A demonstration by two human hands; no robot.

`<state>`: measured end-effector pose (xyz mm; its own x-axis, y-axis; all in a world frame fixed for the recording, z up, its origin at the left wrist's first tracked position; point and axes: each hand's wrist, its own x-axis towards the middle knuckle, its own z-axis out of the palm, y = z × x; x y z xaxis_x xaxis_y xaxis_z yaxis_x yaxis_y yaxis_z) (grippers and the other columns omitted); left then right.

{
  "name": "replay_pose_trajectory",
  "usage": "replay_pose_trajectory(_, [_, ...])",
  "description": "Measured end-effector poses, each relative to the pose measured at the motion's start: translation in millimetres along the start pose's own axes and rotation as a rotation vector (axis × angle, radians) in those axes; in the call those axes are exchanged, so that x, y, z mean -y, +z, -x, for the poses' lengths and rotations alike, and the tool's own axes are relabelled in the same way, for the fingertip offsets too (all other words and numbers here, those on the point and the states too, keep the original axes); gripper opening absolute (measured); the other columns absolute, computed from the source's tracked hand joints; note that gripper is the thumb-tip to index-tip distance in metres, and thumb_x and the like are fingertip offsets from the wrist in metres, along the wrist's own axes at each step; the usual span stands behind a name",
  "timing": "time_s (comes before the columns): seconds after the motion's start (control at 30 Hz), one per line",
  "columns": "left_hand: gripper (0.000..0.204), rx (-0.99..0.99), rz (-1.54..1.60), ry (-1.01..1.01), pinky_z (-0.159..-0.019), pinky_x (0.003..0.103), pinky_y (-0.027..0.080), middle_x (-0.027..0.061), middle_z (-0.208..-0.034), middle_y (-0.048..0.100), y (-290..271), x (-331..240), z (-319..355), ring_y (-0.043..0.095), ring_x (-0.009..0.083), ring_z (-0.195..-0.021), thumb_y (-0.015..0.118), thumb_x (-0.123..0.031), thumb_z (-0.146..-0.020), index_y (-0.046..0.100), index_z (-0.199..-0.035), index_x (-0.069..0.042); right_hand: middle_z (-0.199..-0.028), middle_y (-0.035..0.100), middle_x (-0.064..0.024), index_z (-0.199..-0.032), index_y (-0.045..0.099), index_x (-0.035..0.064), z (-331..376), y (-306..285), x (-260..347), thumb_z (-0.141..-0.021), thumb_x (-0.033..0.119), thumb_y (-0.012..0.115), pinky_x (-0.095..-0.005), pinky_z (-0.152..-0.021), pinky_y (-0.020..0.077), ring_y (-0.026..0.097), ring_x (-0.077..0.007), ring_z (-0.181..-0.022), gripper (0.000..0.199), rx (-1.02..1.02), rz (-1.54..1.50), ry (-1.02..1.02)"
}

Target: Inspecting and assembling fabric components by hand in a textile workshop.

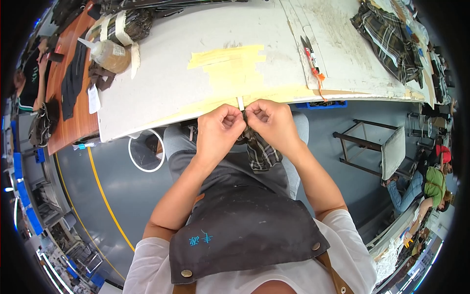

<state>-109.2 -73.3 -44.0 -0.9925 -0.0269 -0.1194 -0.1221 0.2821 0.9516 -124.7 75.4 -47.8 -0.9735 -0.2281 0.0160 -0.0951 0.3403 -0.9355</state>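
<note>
My left hand [221, 128] and my right hand [272, 123] meet at the front edge of the white table [166, 73]. Both are closed in a pinch on a dark plaid fabric piece [262, 153], whose loose part hangs down over my lap. Between the hands a narrow white strip [240, 103] stands up against the table edge; whether it is joined to the fabric is hidden by my fingers. Yellow tape [227, 66] covers the tabletop just beyond my hands.
Scissors [310, 56] with red handles and an orange tie lie right of the tape. A glue bottle [111, 55] lies at the left, plaid garments [389, 41] at the far right. Below the table are a white-rimmed bin [147, 151] and a stool [372, 144]. Other people sit at both sides.
</note>
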Motion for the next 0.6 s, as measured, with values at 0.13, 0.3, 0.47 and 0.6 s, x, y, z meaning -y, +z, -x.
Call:
replay_pose_trajectory(0.13, [0.005,0.005,-0.12,0.093,-0.053,0.019,0.044,0.0011,-0.062,0.06,0.3,-4.3,-1.8,0.054,0.004,-0.056,0.06,-0.002,-0.077,0.061,-0.076,0.003,-0.067,0.062,-0.0053,-0.079,0.06,-0.0032,-2.5,-2.6,1.3,-0.075,0.001,0.061,-0.0214,-0.054,0.0464,0.056,-0.0076,-0.057,0.005,0.006,0.027,-0.04])
replay_pose_trajectory(0.3, [0.007,0.055,0.127,-0.107,-0.055,0.021,0.048,0.0034,-0.068,0.062,-3.2,10.3,-1.4,0.057,0.0071,-0.06,0.057,-0.003,-0.081,0.061,-0.08,0.003,-0.072,0.061,-0.015,-0.079,0.06,-0.0009,-26.2,-36.7,5.8,-0.075,0.009,0.06,-0.0355,-0.065,0.0479,0.061,-0.0269,-0.067,0.011,-0.208,0.358,-0.104])
replay_pose_trajectory(0.47, [0.009,0.11,0.207,-0.157,-0.059,0.021,0.049,0.0042,-0.072,0.062,-2.9,2.3,-1.5,0.059,0.0082,-0.065,0.057,-0.004,-0.083,0.061,-0.085,0.003,-0.096,0.056,-0.0218,-0.11,0.051,-0.0062,-63.8,-121.9,-23.2,-0.075,0.019,0.064,-0.0412,-0.071,0.046,0.053,-0.036,-0.082,0.045,-0.506,1.179,-0.114])
replay_pose_trajectory(0.6, [0.009,0.075,0.204,-0.181,-0.058,0.02,0.049,0.0039,-0.072,0.061,-2.4,4.6,0.3,0.059,0.0078,-0.065,0.057,-0.005,-0.083,0.061,-0.085,0.003,-0.072,0.056,-0.0111,-0.107,0.053,-0.0037,-53.6,-120.8,-14.3,-0.075,0.012,0.057,-0.0344,-0.061,0.0463,0.054,-0.0222,-0.063,0.036,-0.096,0.58,0.226])
